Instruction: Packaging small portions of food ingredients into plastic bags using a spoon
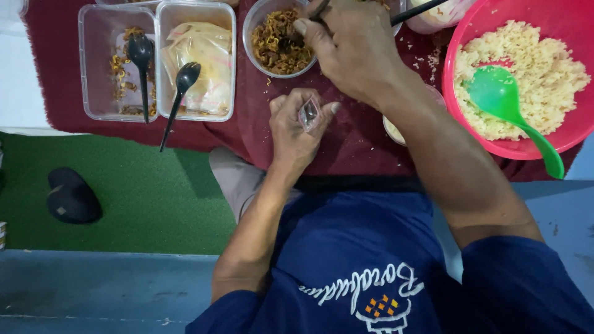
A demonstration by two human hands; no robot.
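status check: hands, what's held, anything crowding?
Left hand pinching small clear plastic bag open. Right hand gripping a dark utensil at the round tub of shredded topping. Pink rice bowl close by the right forearm.

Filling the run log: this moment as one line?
left hand: holds small bag | right hand: utensil in round tub

Round bowl between two spoon-holding containers on the left, rice basin on the right.
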